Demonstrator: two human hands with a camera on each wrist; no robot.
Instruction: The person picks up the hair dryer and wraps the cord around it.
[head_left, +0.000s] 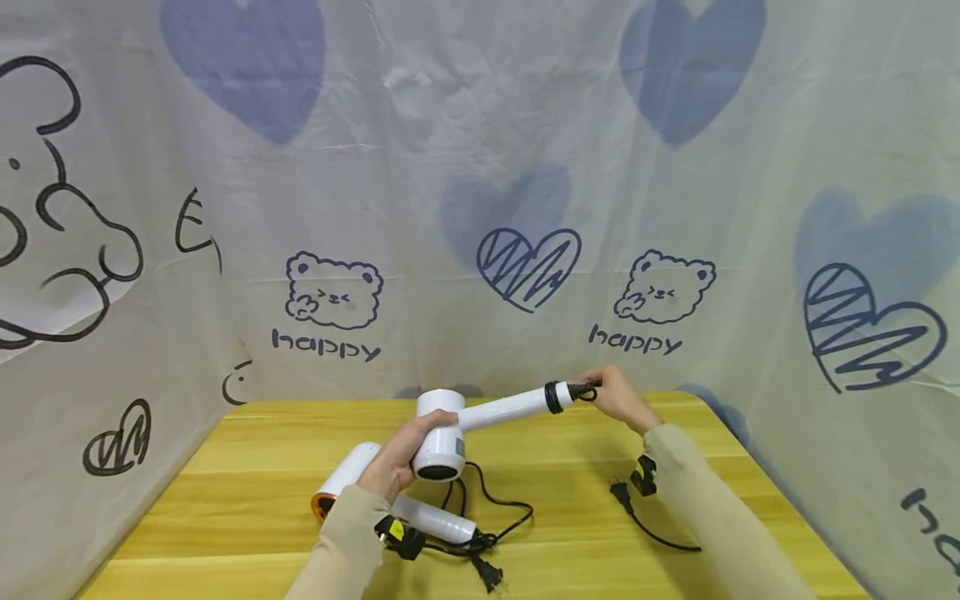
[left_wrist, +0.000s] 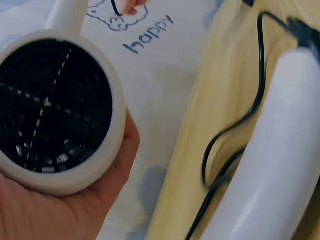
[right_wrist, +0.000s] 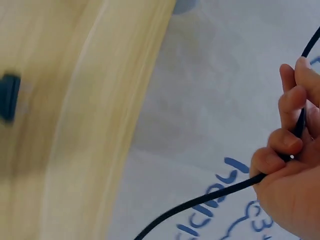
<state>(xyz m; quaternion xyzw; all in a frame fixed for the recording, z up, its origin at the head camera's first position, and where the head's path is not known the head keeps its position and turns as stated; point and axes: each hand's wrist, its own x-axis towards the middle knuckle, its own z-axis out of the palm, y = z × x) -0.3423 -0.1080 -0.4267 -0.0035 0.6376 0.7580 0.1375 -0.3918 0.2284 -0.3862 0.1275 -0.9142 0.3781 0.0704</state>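
A white hair dryer (head_left: 498, 408) is held in the air above a yellow wood-grained desk (head_left: 225, 492), over its back half and around the middle of its width. It has a smooth, rounded barrel with a small grey label, and a straight handle ringed by a black band near the tip. One end of the barrel is round and black inside a white rim, crossed by dashed pale lines.

The person's left hand (head_left: 405, 450) grasps the barrel, fingers and thumb wrapped about it. The right hand (head_left: 618, 398), out past the handle's tip towards the desk's back right corner, has its fingers curled round the black cord (right_wrist: 220, 192).

Below the left hand, a second hair dryer (head_left: 435, 518), also white, with an orange rim, lies on the desk left of centre. A black plug (head_left: 621, 493) lies nearer the right edge. Behind hangs a pale cloth (head_left: 420, 317) printed with hearts, bears and the word "happy".
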